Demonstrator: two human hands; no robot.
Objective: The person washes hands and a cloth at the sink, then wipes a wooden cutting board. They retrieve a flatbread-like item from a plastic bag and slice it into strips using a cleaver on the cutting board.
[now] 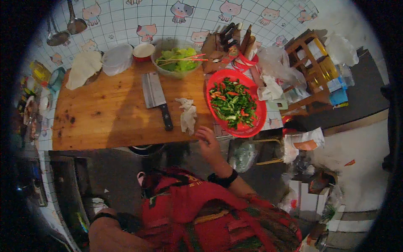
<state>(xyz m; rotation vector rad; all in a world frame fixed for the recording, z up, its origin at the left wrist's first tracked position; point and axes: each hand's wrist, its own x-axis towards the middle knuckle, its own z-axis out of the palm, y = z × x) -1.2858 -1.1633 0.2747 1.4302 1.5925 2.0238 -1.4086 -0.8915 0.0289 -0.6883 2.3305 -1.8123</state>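
My right hand (208, 143) is bare and holds nothing, fingers apart, at the front edge of the wooden board (85, 123). Just beyond its fingertips lies a crumpled whitish thing (188, 116), perhaps a thin glove. Left of that, a cleaver (154, 91) rests flat, its black handle towards me. A red plastic tray (261, 118) of chopped greens with red pieces (233, 102) stands right of the board. My left hand (99, 204) hangs low at the left, mostly hidden; something white covers it or is in it, I cannot tell which.
At the back stand a bowl of lettuce (181, 63) with red chopsticks across it, a small red bowl (144, 52) and a plastic container (118, 59). Behind the tray is a knife block (215, 47). Plastic bags (277, 63) and a wooden rack (310, 66) fill the right.
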